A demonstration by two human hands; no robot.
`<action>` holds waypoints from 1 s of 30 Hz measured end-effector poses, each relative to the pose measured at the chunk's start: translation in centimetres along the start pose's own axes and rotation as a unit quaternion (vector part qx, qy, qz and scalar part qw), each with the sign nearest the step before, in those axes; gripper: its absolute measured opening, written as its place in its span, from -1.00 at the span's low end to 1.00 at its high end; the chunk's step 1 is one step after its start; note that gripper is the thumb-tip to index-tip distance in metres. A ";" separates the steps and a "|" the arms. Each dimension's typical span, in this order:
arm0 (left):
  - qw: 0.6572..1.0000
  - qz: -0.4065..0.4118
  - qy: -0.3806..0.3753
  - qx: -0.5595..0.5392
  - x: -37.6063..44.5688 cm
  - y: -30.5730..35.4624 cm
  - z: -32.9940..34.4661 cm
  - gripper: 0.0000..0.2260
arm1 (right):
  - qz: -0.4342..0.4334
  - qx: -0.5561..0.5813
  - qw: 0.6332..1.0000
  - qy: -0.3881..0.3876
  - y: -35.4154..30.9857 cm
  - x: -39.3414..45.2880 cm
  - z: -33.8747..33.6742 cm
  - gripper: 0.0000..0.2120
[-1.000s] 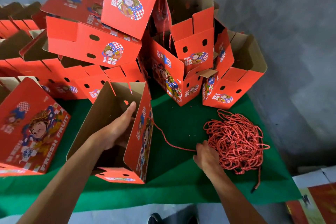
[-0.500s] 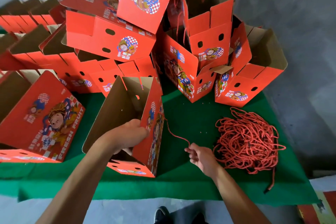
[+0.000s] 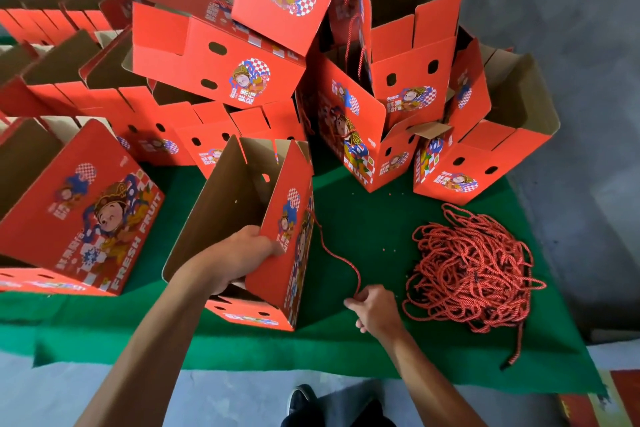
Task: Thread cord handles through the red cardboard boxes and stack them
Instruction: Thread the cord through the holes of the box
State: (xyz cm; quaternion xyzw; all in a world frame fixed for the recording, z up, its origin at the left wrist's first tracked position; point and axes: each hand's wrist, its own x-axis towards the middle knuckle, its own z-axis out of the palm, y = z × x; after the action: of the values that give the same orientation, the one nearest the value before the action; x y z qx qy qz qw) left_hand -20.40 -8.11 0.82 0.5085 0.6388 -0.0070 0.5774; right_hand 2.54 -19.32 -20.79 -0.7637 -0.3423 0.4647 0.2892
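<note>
An open red cardboard box (image 3: 294, 253) stands tilted on the green cloth (image 3: 363, 225) in front of me. My left hand (image 3: 239, 256) reaches inside it and grips its right wall near the rim. A red cord (image 3: 332, 250) runs from that wall down to my right hand (image 3: 374, 310), which pinches its lower end. A tangled pile of red cords (image 3: 474, 270) lies just right of my right hand.
Stacked and leaning red boxes (image 3: 221, 62) crowd the back, some nested at the right (image 3: 408, 87). Another red box (image 3: 83, 215) lies on its side at the left. The cloth's front edge meets grey floor, where my shoe (image 3: 301, 399) shows.
My left hand drew back from deep in the box and closed on its right wall. My right hand holds the cord, which now hangs slacker and curved.
</note>
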 end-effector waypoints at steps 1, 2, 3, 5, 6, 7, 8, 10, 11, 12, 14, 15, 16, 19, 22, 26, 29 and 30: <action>1.000 -0.002 0.001 -0.012 0.1 -0.2 0.0 -0.59 | -0.002 0.004 1.000 -0.010 0.0 0.1 0.3 -0.75; 1.000 -0.003 0.002 -0.022 0.1 -0.4 -0.1 -0.57 | -0.009 0.007 1.000 -0.019 0.0 0.2 0.5 -0.79; 1.000 -0.003 0.000 -0.030 0.1 -0.6 -0.2 -0.55 | -0.021 0.004 0.999 -0.026 0.0 0.2 0.5 -0.80; 0.999 -0.001 -0.006 -0.044 0.2 -1.0 -0.5 -0.53 | -0.046 -0.002 0.998 -0.041 -0.4 -0.1 0.2 -0.74; 0.999 -0.001 -0.009 -0.052 0.2 -1.1 -0.6 -0.53 | -0.053 -0.001 0.997 -0.049 -0.9 -0.4 0.2 -0.72; 0.998 -0.001 -0.011 -0.058 0.2 -1.1 -0.7 -0.53 | -0.050 0.012 0.997 -0.057 -1.6 -0.7 0.2 -0.73; 0.998 0.001 -0.013 -0.063 0.1 -1.2 -0.8 -0.54 | -0.040 0.049 0.996 -0.068 -2.5 -1.0 0.4 -0.75; 0.998 0.006 -0.020 -0.067 0.2 -1.1 -0.9 -0.55 | -0.011 0.169 0.982 -0.087 -4.9 -1.5 1.2 -0.85; 0.997 0.009 -0.023 -0.069 0.2 -1.0 -0.9 -0.56 | -0.003 0.237 0.967 -0.096 -6.1 -1.9 1.6 -0.91; 0.997 0.012 -0.025 -0.072 0.2 -1.0 -0.8 -0.56 | -0.006 0.302 0.948 -0.102 -7.2 -2.2 1.9 -0.95; 0.997 0.021 -0.023 -0.072 0.3 -1.0 -0.8 -0.52 | -0.026 0.393 0.912 -0.117 -9.1 -2.8 2.5 -0.93; 0.997 0.025 -0.021 -0.071 0.2 -1.1 -0.8 -0.47 | -0.033 0.408 0.905 -0.120 -9.8 -3.1 2.7 -0.93; 0.997 0.028 -0.020 -0.071 0.1 -1.1 -0.9 -0.43 | -0.037 0.410 0.903 -0.122 -10.3 -3.4 3.0 -0.93; 0.996 0.036 -0.025 -0.076 0.0 -1.1 -0.7 -0.37 | -0.046 0.413 0.901 -0.122 -11.0 -4.2 3.4 -0.91; 0.996 0.041 -0.020 -0.080 0.1 -1.3 -0.6 -0.33 | -0.073 0.422 0.899 -0.098 -11.1 -4.9 3.5 -0.82; 0.996 0.044 -0.015 -0.073 0.1 -1.2 -0.3 -0.27 | -0.104 0.404 0.907 -0.051 -11.2 -5.8 3.9 -0.78; 0.997 0.045 -0.018 -0.066 0.1 -1.2 -0.2 -0.29 | -0.126 0.369 0.920 -0.034 -11.3 -5.9 4.0 -0.82; 0.997 0.048 -0.026 -0.063 0.1 -1.1 -0.1 -0.33 | -0.134 0.363 0.921 -0.040 -11.3 -5.8 3.9 -0.84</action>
State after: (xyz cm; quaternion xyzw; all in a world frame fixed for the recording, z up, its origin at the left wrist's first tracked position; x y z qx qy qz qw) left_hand -21.20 -8.52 0.19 0.5009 0.5976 0.0472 0.6243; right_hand -5.85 -16.67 -10.75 -0.5347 -0.2605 0.5439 0.5919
